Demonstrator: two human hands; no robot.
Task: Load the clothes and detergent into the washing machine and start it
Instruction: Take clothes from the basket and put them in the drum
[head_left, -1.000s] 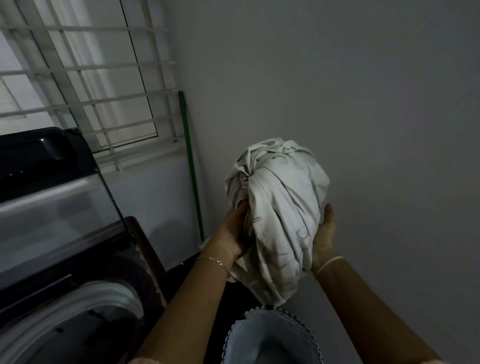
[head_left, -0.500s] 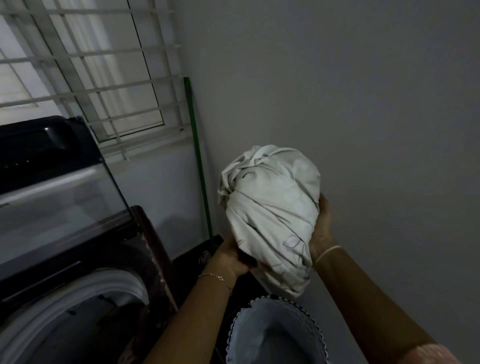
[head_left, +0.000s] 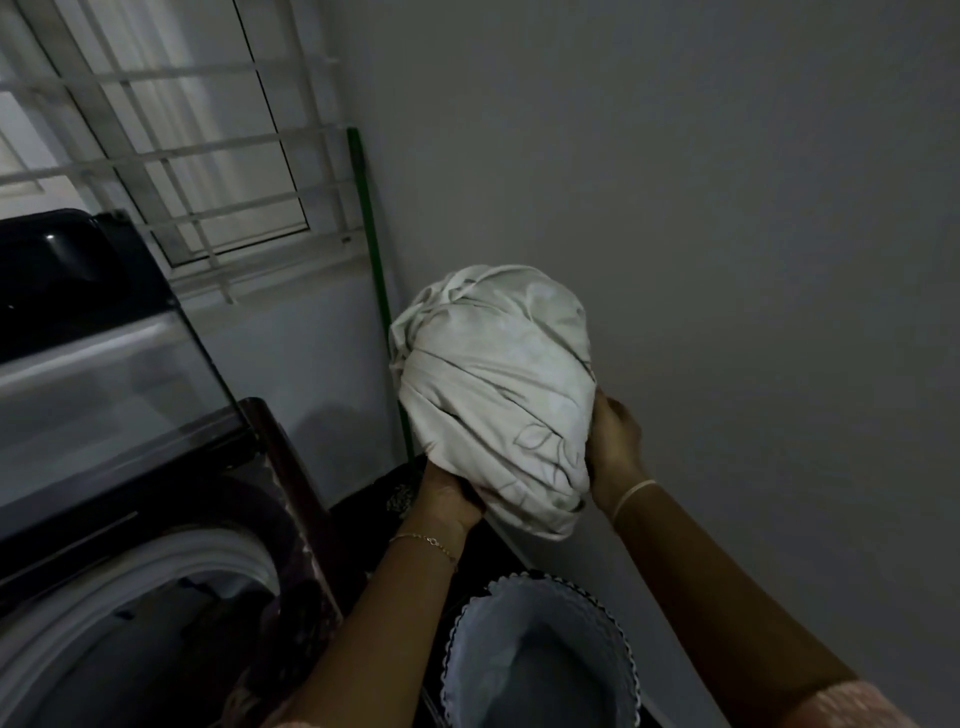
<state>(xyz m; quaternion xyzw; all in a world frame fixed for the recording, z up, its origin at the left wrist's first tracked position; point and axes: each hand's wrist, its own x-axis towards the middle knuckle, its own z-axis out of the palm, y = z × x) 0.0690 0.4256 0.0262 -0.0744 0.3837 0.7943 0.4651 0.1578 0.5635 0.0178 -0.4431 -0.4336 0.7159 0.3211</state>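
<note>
I hold a large white bundle of cloth (head_left: 493, 384) with a faint leaf print in front of the wall, above the laundry basket (head_left: 540, 654). My left hand (head_left: 447, 493) grips it from below on the left. My right hand (head_left: 615, 441) presses against its right side. The top-loading washing machine (head_left: 156, 571) stands at the lower left with its lid (head_left: 88, 364) raised and its round white drum rim (head_left: 228, 551) showing. No detergent is in view.
A barred window (head_left: 171, 130) fills the upper left. A green pole (head_left: 374, 270) leans in the corner behind the bundle. A plain grey wall (head_left: 727, 208) takes up the right side. Dark fabric (head_left: 379, 499) lies between the machine and the basket.
The bundle has turned in my hands and shifted slightly down and to the right. My left hand has moved from its side to underneath it.
</note>
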